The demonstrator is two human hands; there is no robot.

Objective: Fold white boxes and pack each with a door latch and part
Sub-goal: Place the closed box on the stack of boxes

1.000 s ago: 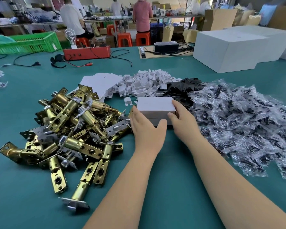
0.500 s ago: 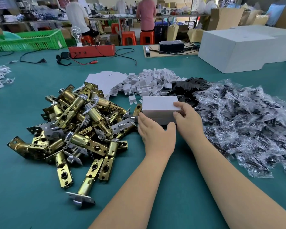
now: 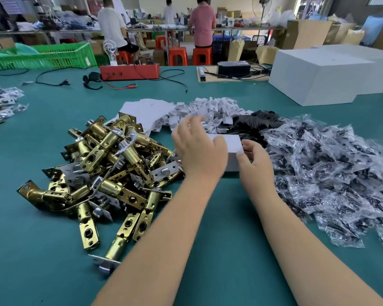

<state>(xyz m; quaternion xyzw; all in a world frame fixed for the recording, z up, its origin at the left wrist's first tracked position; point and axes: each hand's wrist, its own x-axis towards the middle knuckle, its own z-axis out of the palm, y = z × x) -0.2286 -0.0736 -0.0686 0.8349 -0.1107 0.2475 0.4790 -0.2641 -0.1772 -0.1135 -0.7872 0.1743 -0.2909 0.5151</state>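
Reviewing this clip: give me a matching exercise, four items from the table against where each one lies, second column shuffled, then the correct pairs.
Items:
1. brass door latches
2. small white box
3. clear bags of parts
4. big white carton

Places:
A. far right corner of the table
B. piled on the person's left
C. between the two hands, mid-table
D. heaped on the person's right

Pairs: 1-B, 2-C, 3-D, 4-A

The right hand curls on the small white box's near right corner; the left hand is raised over it, fingers spread and blurred.
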